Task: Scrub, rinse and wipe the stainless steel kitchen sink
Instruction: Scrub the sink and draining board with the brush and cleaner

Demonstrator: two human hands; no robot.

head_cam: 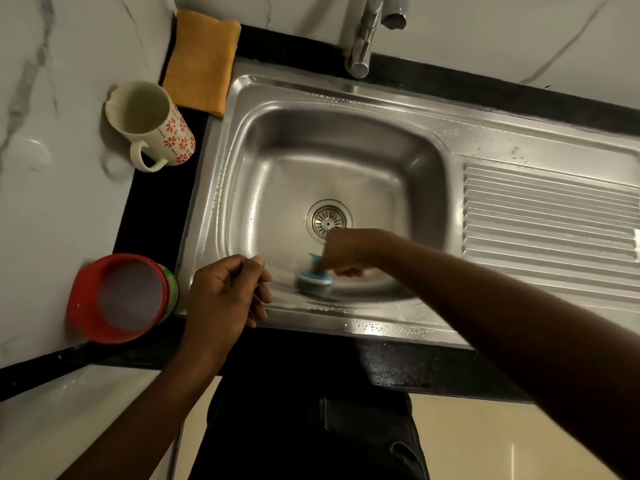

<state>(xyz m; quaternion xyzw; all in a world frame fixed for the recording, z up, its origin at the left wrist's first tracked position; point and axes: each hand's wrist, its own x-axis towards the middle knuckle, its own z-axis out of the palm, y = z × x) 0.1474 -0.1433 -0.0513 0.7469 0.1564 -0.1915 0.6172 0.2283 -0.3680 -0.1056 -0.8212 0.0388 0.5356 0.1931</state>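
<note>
The stainless steel sink (pixel 346 140) fills the middle of the view, with its round drain (pixel 328 220) at the bottom of the basin. My right hand (pixel 346 252) reaches into the basin and grips a blue-handled scrubber (pixel 313 280), whose grey pad presses against the near wall of the basin; both are motion-blurred. My left hand (pixel 225 296) rests over the sink's near-left rim with its fingers curled and nothing visible in them. Water droplets lie on the rim.
A chrome tap (pixel 363 39) stands behind the basin. A ribbed drainboard (pixel 550 216) lies to the right. An orange cloth (pixel 202 60), a white mug with red flowers (pixel 149 124) and a red cup (pixel 121 299) sit on the left counter.
</note>
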